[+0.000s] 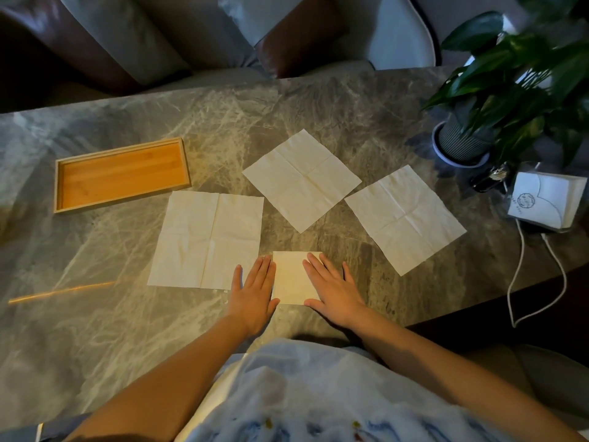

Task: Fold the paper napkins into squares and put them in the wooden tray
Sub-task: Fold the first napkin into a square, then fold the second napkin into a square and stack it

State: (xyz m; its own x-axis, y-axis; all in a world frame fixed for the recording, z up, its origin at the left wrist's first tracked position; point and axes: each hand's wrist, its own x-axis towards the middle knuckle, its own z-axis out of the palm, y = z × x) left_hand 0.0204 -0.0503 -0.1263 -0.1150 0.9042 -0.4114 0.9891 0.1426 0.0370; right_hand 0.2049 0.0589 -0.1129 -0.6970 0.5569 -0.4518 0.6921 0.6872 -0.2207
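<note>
A small folded square napkin (291, 277) lies on the marble table near its front edge. My left hand (255, 291) rests flat at the napkin's left edge, fingers apart. My right hand (333, 287) lies flat over its right side. Neither hand grips it. Three unfolded cream napkins lie flat beyond: one to the left (207, 239), one in the middle (301, 180), one to the right (404, 218). The wooden tray (59, 189) sits at the far left with nothing in it.
A potted plant (459, 145) stands at the back right. Beside it is a napkin holder (546, 199) with white napkins, a small dark object (486, 181) and white cables (516, 279) trailing over the table's right edge. Cushioned seats stand behind the table.
</note>
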